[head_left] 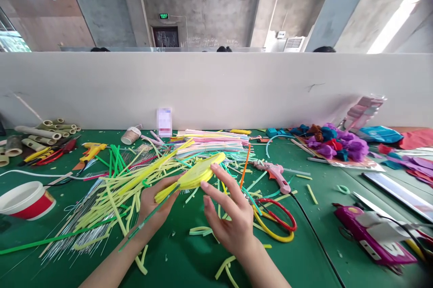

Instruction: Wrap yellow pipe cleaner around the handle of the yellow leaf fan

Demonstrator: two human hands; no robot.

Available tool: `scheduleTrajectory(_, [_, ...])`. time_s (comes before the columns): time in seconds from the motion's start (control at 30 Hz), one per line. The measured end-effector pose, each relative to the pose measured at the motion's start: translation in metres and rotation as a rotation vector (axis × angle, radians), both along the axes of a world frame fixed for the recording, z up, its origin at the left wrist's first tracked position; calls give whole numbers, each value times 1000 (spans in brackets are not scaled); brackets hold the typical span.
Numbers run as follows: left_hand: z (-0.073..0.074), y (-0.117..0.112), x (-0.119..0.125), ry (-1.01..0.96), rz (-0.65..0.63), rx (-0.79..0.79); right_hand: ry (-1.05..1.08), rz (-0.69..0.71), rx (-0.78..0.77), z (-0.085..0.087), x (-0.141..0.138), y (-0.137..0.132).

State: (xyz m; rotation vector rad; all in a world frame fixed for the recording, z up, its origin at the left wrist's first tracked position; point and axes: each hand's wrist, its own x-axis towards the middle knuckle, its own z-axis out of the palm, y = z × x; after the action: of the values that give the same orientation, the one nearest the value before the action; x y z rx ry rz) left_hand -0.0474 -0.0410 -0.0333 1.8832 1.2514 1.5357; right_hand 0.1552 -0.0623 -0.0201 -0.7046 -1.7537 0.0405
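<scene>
My left hand is closed round a flat bundle of yellow foam strips and a thin green stem that slants down to the left. My right hand is beside it with fingers spread apart, one fingertip touching the bundle's far end. Both hands hover over a green table above a loose heap of yellow and green strips.
A pink glue gun lies right of my hands, a yellow one at the left. Red and yellow scissors, a red-and-white tub, bamboo-like tubes, purple craft flowers and a white partition surround the spot.
</scene>
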Motion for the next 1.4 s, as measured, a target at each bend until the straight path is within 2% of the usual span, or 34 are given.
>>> scheduleTrajectory(0.2, [-3,-1,-3,76,2,43,-127,4,18,1,-6,-5])
scheduleTrajectory(0.4, [-9,1,-5,127,45,233,-112,9,94,-3,-6,-3])
scheduleTrajectory(0.73, [-18,6,-3,88,45,196,-116,0,67,-4,-2,3])
scheduleTrajectory(0.97, [-15,5,-1,80,44,162,-162,-14,86,-9,-3,4])
scheduleTrajectory(1.2, [-15,7,-4,130,73,219,-178,25,51,-9,-2,4])
scheduleTrajectory(1.3, [-17,11,-11,172,59,292,-50,113,-50,-7,-5,0])
scheduleTrajectory(1.4, [-15,14,-19,299,46,512,400,230,-380,-4,-11,-3])
